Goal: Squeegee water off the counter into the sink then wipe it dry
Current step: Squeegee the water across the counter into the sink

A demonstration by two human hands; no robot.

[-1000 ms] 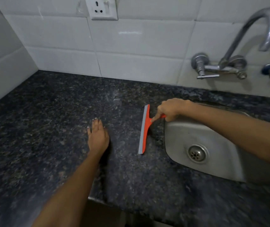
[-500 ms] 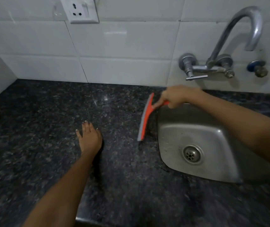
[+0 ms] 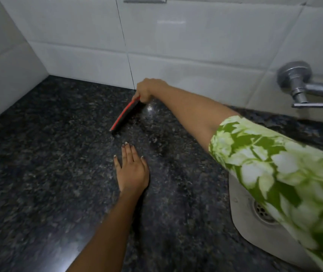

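The right hand (image 3: 146,90) is closed around the handle of the red squeegee (image 3: 124,116), far back on the dark granite surface (image 3: 48,163), close to the tiled wall (image 3: 176,46). The blade runs forward and to the left from this hand, and its tip ends near the fingertips of the left hand (image 3: 132,171), which lies open and flat on the surface. If the blade is tilted or lifts during the pull, it may leave streaks. A crooked pull could miss the sink (image 3: 241,228), which lies well apart to the right.
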